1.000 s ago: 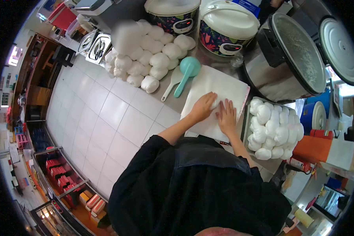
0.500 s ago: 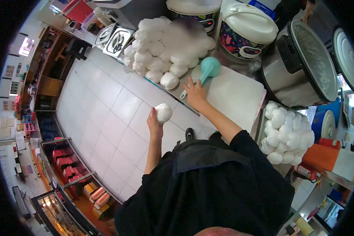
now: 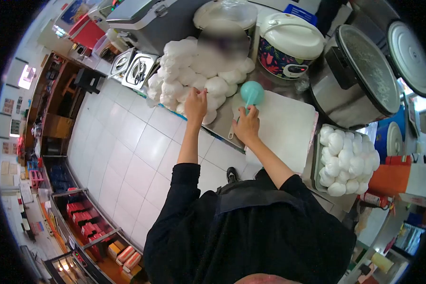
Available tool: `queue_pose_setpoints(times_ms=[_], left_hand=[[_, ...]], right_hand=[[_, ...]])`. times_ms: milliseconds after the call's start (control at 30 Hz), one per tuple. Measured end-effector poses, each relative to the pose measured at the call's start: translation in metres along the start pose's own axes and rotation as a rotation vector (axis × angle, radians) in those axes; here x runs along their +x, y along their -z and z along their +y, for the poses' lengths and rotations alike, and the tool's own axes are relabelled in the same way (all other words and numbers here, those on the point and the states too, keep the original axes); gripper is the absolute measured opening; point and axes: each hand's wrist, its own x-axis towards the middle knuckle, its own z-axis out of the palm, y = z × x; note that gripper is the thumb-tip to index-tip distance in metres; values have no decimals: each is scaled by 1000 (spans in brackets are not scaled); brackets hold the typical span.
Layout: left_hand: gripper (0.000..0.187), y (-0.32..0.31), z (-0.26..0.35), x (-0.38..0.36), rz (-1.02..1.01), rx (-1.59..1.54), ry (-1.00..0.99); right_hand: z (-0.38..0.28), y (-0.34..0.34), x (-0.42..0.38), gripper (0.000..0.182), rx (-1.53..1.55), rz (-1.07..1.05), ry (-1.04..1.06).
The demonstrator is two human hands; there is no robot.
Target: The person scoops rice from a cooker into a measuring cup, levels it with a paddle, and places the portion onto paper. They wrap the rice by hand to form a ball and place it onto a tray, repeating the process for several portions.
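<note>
A large heap of white rounded bundles, which look like filled thin bags, is stacked at the counter's edge. My left hand is at the front of this heap, its fingers apart against the bundles, with no separate bundle visible in its grasp. To its right lies a teal scoop with a long handle ending in pale white. My right hand has its fingers curled over that handle. Beside the scoop, a white cutting board rests on the metal counter.
A flowered rice cooker and a tall steel pot stand behind the board. At right, a tray holds more white bundles. Steel containers and a grey cooler box are at far left. Tiled floor lies below.
My left hand has moved forward from over the floor to the heap, and the bundle it held is no longer in it. My right hand has closed around the scoop's handle.
</note>
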Motion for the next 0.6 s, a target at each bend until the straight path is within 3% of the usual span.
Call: queue_pose_setpoints(times_ms=[67, 100, 167, 200, 233, 267, 333, 400, 567, 600], left_hand=[[30, 5, 17, -6, 45, 390, -22], [29, 3, 16, -6, 97, 384, -12], [25, 0, 1, -3, 299, 552, -322], [20, -4, -3, -6, 312, 625, -280], [21, -3, -6, -10, 358, 468, -328], [26, -1, 1, -18, 279, 338, -276], [37, -6, 13, -33, 121, 317, -480], [41, -18, 2, -37, 77, 364, -503], [49, -19, -3, -33, -20, 333, -530], [50, -16, 4, -40, 63, 306, -502]], right_hand=[[-1, -2, 2, 54, 7, -1, -94], [-3, -4, 2, 58, 16, -16, -139], [-8, -8, 2, 58, -12, 1, -176], [-9, -10, 0, 58, -34, 12, -194], [-7, -14, 1, 58, -49, 29, -233], [-4, -19, 3, 58, 41, 51, -193], [1, -20, 9, 59, 120, 91, -167], [1, -16, 9, 58, 316, 235, -120], [14, 9, -2, 55, 499, 217, -179], [20, 19, -11, 53, 514, 250, -140]])
